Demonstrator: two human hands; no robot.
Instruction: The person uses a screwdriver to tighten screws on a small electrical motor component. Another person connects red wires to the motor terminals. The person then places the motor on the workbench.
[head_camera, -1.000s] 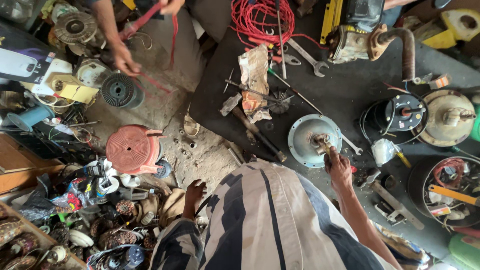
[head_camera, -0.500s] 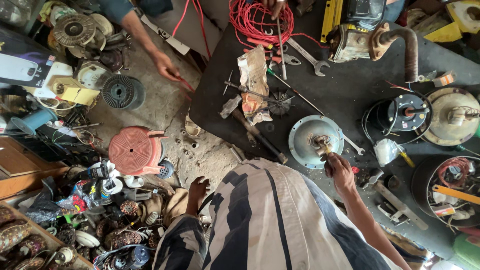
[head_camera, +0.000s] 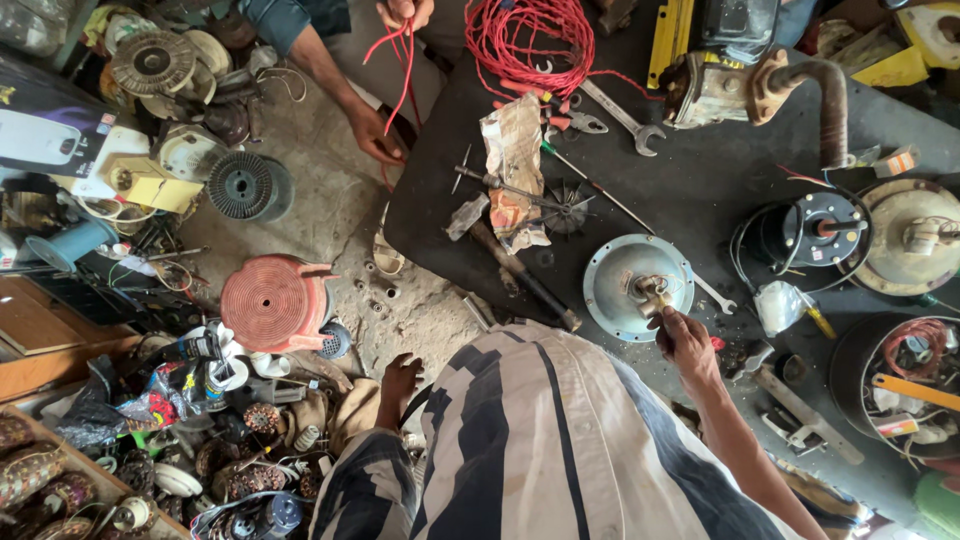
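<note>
My right hand (head_camera: 686, 342) grips a small brass-coloured part (head_camera: 652, 296) at the centre of a round grey-blue motor cover (head_camera: 612, 290), which lies on the dark mat (head_camera: 700, 180). A hammer (head_camera: 520, 275) lies just left of the cover and a small spanner (head_camera: 715, 295) just right of it. My left hand is hidden; only my striped shirt (head_camera: 560, 450) and a sandalled foot (head_camera: 398, 380) show below.
Another person's hands (head_camera: 375, 135) hold a red wire (head_camera: 403, 70) at the top, beside a red wire coil (head_camera: 530, 40). A red round cover (head_camera: 272, 302), motor housings (head_camera: 905, 240), a large spanner (head_camera: 625, 118) and piles of scrap parts (head_camera: 150, 440) surround me.
My right hand stays on the part at the cover's centre. The other person's hand has moved right to the mat's edge and their other hand now holds up a red wire.
</note>
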